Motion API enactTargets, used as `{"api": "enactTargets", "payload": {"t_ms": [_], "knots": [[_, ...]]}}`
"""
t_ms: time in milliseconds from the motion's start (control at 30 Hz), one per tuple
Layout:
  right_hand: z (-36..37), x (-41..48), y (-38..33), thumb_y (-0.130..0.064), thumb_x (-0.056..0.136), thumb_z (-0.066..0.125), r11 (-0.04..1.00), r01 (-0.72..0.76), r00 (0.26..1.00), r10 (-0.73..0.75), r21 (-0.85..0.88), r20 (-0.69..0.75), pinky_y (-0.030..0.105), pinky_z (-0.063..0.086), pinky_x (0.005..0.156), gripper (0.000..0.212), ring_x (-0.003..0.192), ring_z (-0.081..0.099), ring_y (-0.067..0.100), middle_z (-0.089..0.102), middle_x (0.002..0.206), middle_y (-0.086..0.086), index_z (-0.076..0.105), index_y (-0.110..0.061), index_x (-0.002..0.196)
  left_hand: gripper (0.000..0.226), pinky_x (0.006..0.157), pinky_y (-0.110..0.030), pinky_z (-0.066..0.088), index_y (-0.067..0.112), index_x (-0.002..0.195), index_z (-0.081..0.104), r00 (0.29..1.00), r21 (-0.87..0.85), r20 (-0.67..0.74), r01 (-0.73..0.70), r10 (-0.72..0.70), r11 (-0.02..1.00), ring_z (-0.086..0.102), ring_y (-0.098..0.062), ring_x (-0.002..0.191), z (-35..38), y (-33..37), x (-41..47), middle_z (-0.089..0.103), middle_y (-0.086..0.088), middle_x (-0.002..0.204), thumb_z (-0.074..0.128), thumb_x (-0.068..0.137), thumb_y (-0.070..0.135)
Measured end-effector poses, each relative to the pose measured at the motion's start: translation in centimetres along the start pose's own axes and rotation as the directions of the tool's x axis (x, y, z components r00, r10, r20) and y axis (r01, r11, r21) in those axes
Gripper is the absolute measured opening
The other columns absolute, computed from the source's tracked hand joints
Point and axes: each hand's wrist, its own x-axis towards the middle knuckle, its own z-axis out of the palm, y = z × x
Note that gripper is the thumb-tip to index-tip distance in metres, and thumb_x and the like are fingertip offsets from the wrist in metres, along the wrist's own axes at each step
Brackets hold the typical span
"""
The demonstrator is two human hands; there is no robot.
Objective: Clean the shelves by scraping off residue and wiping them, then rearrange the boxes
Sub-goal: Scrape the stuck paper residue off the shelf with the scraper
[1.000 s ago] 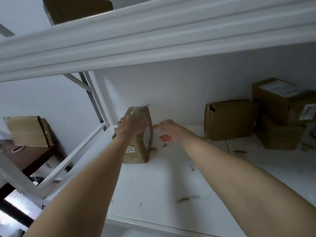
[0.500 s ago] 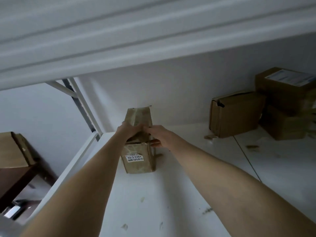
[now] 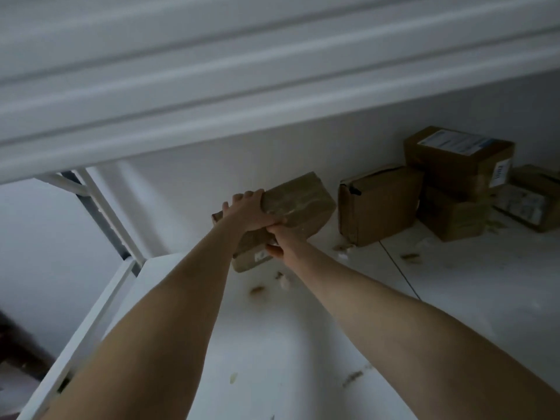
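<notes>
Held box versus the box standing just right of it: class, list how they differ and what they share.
The held box is tilted, gripped by left hand and right hand; the standing box sits upright on the shelf, untouched. The held box looks glossy with tape; the standing box looks matt. Both are brown parcels.

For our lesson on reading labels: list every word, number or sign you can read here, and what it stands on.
Nothing can be read.
On the tilted box: a small white label, too blurred.
On the top stacked box: a top label and a side label, both too blurred.
On the far right box: a pale label, too blurred.
</notes>
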Motion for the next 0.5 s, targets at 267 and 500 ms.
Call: {"api": "enactTargets", "payload": {"t_ms": [267, 500], "knots": [[-2.7, 1.4, -1.6, -0.005, 0.095, 0.051, 0.952, -0.057, 0.998, 0.058, -0.302, -0.005, 0.029, 0.051, 0.092, 0.032, 0.098, 0.057, 0.021, 0.056, 0.126, 0.016, 0.050, -0.005, 0.127, 0.067, 0.112, -0.060, 0.018, 0.043, 0.146, 0.022, 0.986, 0.066, 0.111, -0.134, 0.126, 0.989, 0.018, -0.029, 0.144, 2.6, 1.8, 1.3, 0.019, 0.004, 0.157, 0.056, 0.088, 0.039], [-3.3, 1.6, -2.1, -0.008, 0.096, 0.051, 0.912, -0.071, 0.997, 0.051, -0.405, -0.058, 0.030, 0.050, 0.086, 0.026, 0.103, 0.056, 0.023, 0.060, 0.122, 0.017, 0.051, -0.004, 0.122, 0.046, 0.112, -0.047, 0.029, 0.041, 0.144, 0.030, 0.967, 0.147, 0.073, -0.254, 0.246, 0.956, 0.024, -0.025, 0.142, 3.1, 0.9, 1.5, 0.021, 0.005, 0.156, 0.039, 0.099, 0.036]]}}
